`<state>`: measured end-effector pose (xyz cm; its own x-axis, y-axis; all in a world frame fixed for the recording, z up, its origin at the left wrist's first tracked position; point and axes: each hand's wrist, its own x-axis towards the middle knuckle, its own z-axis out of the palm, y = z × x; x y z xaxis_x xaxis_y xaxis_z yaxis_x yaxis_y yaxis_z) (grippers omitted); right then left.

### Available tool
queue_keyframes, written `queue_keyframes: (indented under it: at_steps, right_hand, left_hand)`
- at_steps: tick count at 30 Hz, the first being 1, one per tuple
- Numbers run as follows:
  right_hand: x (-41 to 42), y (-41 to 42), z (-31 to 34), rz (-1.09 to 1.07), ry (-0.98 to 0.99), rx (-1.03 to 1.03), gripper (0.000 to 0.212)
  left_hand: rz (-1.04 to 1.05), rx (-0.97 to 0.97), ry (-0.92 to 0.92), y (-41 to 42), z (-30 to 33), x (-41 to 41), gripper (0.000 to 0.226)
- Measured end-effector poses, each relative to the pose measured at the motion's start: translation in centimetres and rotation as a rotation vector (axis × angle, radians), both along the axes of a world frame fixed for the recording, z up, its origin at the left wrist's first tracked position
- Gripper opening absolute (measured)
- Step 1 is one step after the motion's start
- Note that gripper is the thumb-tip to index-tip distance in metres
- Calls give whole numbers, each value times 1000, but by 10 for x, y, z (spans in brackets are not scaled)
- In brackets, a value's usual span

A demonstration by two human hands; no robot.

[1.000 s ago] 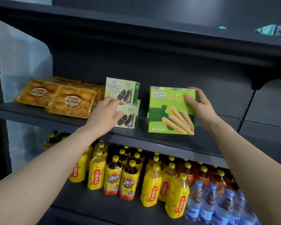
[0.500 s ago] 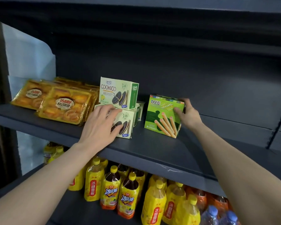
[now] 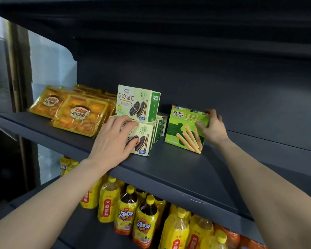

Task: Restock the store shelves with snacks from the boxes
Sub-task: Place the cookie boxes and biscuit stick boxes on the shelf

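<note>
A green egg-roll box (image 3: 183, 126) stands on the dark shelf (image 3: 169, 169). My right hand (image 3: 212, 128) grips its upper right corner, thumb on the front face and fingers over the top edge. To its left, two pale-green Cookico boxes are stacked: the upper Cookico box (image 3: 136, 103) and the lower Cookico box (image 3: 144, 139). My left hand (image 3: 113, 141) lies flat on the front of the lower box with straight fingers. More Cookico boxes (image 3: 160, 126) stand behind the stack.
Yellow cake packs (image 3: 79, 115) lean at the shelf's left end. Yellow and dark tea bottles (image 3: 133, 218) crowd the shelf below, with orange bottles (image 3: 232, 236) to their right. Another shelf hangs overhead. Bare shelf extends right of the green box.
The green box went from held up in front to standing farther back on the shelf, my right hand still on it. My left hand settled onto the lower Cookico box. The view dipped lower.
</note>
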<state>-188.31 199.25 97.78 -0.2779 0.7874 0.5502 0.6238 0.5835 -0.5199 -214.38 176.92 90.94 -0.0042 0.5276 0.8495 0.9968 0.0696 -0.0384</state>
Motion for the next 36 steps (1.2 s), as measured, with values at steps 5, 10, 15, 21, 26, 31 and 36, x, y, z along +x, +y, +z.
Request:
queue_keyframes:
  at_steps: [5, 10, 15, 21, 26, 31, 36]
  right_hand:
    - [-4, 1, 0, -75, -119, 94, 55]
    - [-7, -11, -4, -248, -298, 302, 55]
    - [-2, -48, -9, -332, -391, 461, 45]
    - [-5, -121, -20, -298, -434, 561, 36]
    - [-15, -205, -49, -282, -460, 622, 36]
    - [-24, -273, -97, -241, -493, 592, 40]
    - [-31, -321, -186, -167, -497, 492, 40]
  left_hand:
    - [4, 1, 20, 0, -1, -1, 42]
    - [1, -17, 15, -3, -1, 0, 42]
    - [-25, -62, 9, -9, 0, 1, 43]
    - [-65, -94, -47, -30, -1, 7, 44]
    - [-126, -100, -82, -72, -16, 15, 42]
    - [-172, -147, -102, -116, -58, 16, 43]
    - [-171, -225, -185, -157, -138, 1, 41]
